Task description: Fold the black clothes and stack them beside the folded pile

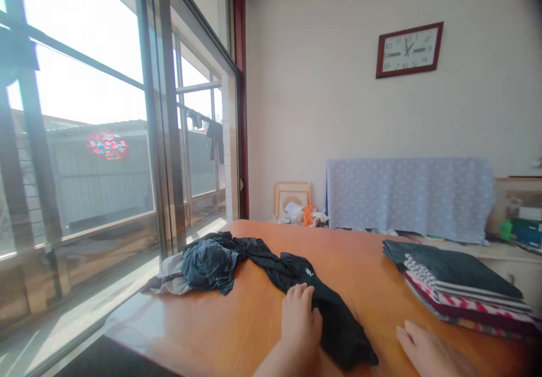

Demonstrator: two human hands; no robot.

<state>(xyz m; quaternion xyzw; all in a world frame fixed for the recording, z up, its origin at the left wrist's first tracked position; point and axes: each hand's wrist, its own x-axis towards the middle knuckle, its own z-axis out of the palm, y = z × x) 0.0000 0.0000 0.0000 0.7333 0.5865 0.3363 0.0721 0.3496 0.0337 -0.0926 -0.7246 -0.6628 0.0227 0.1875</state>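
My left hand (300,319) rests with curled fingers on a black garment (326,309) that lies stretched across the orange wooden table (237,332). The garment runs back left to a crumpled heap of dark blue and grey clothes (207,264). My right hand (427,350) lies flat and open on the bare table top near the front edge, holding nothing. Just beyond it sits a stack of folded clothes (461,289), dark on top with red-and-white striped layers below.
A large window with dark frames (156,140) fills the left side. A blue dotted cloth (409,196) covers furniture behind the table. A wall clock (409,49) hangs above it. Picture frames and papers (294,202) stand in the corner.
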